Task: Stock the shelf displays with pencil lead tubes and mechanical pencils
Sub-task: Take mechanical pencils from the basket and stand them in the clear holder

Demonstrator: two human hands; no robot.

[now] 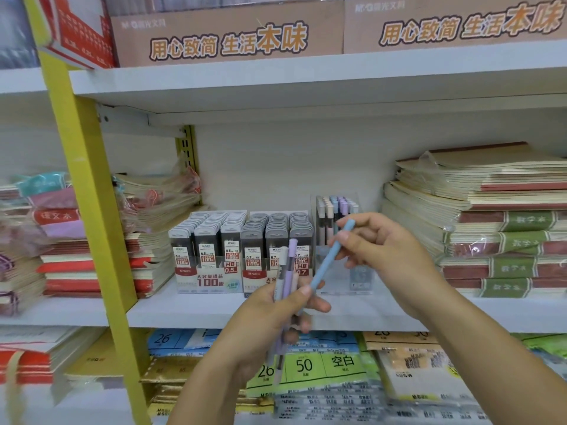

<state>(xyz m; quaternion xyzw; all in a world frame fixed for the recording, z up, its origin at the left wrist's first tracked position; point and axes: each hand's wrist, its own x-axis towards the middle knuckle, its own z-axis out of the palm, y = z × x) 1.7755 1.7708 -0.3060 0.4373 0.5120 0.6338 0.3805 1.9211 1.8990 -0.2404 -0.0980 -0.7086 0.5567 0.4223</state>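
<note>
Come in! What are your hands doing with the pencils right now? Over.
Left hand gripping a bunch of pencils. Right hand pinching the blue pencil. Clear pencil stand behind, part full, nothing blocking it.

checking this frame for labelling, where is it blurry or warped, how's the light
Head view: centre fairly sharp, print on the lead tube boxes readable; the blue pencil in the right hand is crisp; notebook stacks at the left edge smear; the bundled pencils blur below the left hand; the upper shelf board bows from the wide lens; light even, no hard shadows.
</note>
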